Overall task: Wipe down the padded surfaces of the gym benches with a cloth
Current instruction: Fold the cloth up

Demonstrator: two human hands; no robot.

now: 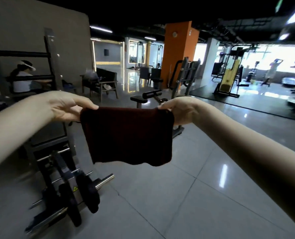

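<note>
Between the left hand [65, 107] and the right hand [177, 110] the cloth [127, 135] hangs flat in the air, each top corner pinched between thumb and fingers. Folding it into a thick pad first would give a firmer wipe, I reckon. Beyond it, well apart, stands a bench [139, 99] with a black pad; long overlapping strokes would suit it.
</note>
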